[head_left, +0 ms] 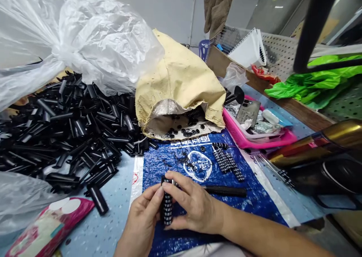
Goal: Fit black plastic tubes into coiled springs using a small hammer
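Note:
Both my hands meet low in the middle over a blue woven sheet [254, 189]. My left hand [143, 219] and my right hand [192, 204] are closed around a short black stack of ring-shaped parts [167, 208], held upright between the fingers. A black tube [226, 191] lies on the sheet just right of my right hand. Several more black ringed stacks [227, 162] lie further up the sheet.
A big heap of black tubes [70, 132] fills the left, under clear plastic bags [93, 38]. A tan paper sack [181, 83] with small black rings lies open behind the sheet. A pink tray [243, 138] stands to its right; green plastic [319, 81] lies behind.

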Motion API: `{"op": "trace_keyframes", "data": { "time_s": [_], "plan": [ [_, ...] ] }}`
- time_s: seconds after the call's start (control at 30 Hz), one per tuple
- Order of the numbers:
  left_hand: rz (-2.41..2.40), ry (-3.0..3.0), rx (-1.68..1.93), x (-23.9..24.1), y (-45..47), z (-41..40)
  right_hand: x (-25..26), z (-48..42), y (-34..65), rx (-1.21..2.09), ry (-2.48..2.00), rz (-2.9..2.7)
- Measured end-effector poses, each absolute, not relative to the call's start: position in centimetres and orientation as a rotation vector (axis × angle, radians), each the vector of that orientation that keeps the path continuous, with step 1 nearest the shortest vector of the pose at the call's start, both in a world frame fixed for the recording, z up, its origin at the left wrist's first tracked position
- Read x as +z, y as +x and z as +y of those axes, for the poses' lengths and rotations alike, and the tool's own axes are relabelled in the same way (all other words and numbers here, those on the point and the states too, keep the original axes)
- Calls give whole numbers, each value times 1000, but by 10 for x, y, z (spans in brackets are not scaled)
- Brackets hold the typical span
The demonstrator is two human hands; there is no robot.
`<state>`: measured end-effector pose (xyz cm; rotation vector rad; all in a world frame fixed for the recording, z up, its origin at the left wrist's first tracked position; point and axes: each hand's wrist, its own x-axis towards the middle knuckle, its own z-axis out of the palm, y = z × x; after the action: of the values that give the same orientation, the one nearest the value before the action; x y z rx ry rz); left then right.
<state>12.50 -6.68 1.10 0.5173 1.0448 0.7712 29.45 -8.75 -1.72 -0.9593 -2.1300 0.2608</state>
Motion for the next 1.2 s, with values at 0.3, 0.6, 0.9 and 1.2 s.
{"op": "trace_keyframes", "data": {
  "time_s": [0.3,0.6,0.9,1.2],
  "plan": [
    [1344,1311,864,-19,86,-64,-34,-120,348,149,-1444,-2221],
    [1359,1633,272,-22,66,-46,-13,-114,322,178,-1243,-2092],
    [1242,1593,243,-27,65,-31,5,-106,299,325,-1009,-2185],
    [1293,1820,190,-15,69,-32,-12,-120,296,495,-935,-2478]
  ]
}}
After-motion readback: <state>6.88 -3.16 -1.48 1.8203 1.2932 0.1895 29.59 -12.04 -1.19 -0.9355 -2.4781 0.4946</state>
